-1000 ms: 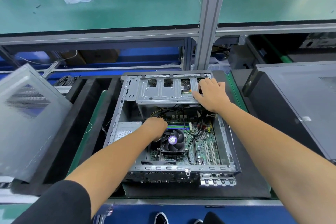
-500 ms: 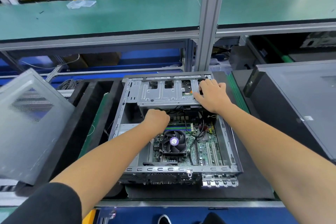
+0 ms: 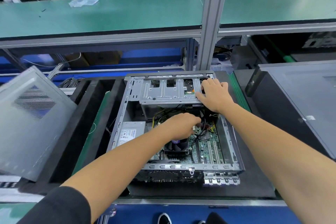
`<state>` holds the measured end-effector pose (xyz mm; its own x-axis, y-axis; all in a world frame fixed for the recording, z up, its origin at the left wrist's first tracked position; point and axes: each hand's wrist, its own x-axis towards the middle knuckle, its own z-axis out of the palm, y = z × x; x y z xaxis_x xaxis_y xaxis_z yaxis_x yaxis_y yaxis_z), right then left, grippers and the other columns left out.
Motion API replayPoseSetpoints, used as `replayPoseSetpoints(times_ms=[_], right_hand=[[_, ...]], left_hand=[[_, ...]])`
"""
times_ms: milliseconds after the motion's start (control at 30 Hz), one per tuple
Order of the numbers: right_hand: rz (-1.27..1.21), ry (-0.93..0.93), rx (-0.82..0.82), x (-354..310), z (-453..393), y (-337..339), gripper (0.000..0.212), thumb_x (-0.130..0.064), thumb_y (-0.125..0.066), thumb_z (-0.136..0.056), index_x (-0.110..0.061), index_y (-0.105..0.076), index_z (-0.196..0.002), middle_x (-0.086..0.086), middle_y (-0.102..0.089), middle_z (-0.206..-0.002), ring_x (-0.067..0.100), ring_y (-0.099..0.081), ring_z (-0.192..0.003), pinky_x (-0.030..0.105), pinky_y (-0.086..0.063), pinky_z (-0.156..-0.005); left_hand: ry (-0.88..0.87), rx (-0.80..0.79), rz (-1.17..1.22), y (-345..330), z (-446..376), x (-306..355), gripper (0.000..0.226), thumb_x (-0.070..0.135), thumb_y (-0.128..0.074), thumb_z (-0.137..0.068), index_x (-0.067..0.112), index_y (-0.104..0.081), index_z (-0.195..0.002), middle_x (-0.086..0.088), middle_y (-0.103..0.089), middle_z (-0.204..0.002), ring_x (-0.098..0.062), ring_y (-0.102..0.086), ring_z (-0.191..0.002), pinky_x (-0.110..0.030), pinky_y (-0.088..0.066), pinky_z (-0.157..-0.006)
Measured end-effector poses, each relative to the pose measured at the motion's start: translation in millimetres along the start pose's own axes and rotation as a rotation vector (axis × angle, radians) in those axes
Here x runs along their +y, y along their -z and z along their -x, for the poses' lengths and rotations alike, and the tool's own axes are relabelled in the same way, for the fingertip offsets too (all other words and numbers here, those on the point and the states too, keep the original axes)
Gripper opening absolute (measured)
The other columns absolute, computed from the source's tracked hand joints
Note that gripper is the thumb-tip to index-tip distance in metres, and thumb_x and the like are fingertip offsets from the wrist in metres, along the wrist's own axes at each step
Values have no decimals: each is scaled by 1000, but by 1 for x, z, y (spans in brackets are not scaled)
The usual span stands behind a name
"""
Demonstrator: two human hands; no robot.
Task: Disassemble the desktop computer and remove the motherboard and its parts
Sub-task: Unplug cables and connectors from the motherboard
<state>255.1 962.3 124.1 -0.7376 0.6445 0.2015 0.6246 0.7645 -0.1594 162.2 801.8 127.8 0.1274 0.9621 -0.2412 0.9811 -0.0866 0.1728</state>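
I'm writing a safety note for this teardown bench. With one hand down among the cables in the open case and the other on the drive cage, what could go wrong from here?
1. The left hand reaches among black cables above the motherboard; a hard tug could damage a connector or the board.
2. The right hand rests on the stamped metal drive cage; its edges may cut bare skin.
3. The left forearm crosses over the CPU fan and could knock it.

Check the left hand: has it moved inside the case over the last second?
Yes. The left hand has shifted away from the CPU fan, going rightward and deeper toward the black cables under the drive cage. The right hand stays on the cage.
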Motion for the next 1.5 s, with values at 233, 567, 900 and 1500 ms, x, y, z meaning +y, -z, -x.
replayPoseSetpoints(times_ms=[233, 567, 900, 1500], right_hand=[[-3, -1, 4, -1, 1, 3, 26, -41, -42, -94, -16, -48, -92, 0, -47, -94, 23, -43, -93, 40, -28, -83], [2, 0, -9, -2, 4, 4, 26, -41, -42, -95, -15, -47, -92, 1, -47, -95, 24, -43, -94, 41, -29, -86], [-4, -3, 1, 1, -2, 0, 28, -42, -44, -94, -15, -51, -95, 2, -51, -98, 23, -44, -95, 39, -25, -84], [-25, -16, 12, 3, -5, -2, 24, -41, -43, -94, -18, -49, -93, 0, -49, -96, 22, -41, -93, 38, -23, -82]], left_hand=[[216, 115, -84, 0, 23, -42, 13, 9, -44, -89, 8, -57, -90, -9, -60, -95, -30, -58, -88, -37, -46, -68], [489, -284, 112, 5, 22, -92, 16, -2, -42, -86, 11, -52, -86, -11, -49, -86, -22, -42, -71, -33, -37, -62], [590, -279, 209, -1, 20, -112, 19, 14, -49, -92, 1, -59, -102, -9, -55, -87, -21, -49, -70, -28, -40, -59], [713, -338, 460, -9, 4, -116, 25, 9, -45, -96, 1, -65, -82, -11, -73, -80, -18, -68, -68, -31, -54, -70]])
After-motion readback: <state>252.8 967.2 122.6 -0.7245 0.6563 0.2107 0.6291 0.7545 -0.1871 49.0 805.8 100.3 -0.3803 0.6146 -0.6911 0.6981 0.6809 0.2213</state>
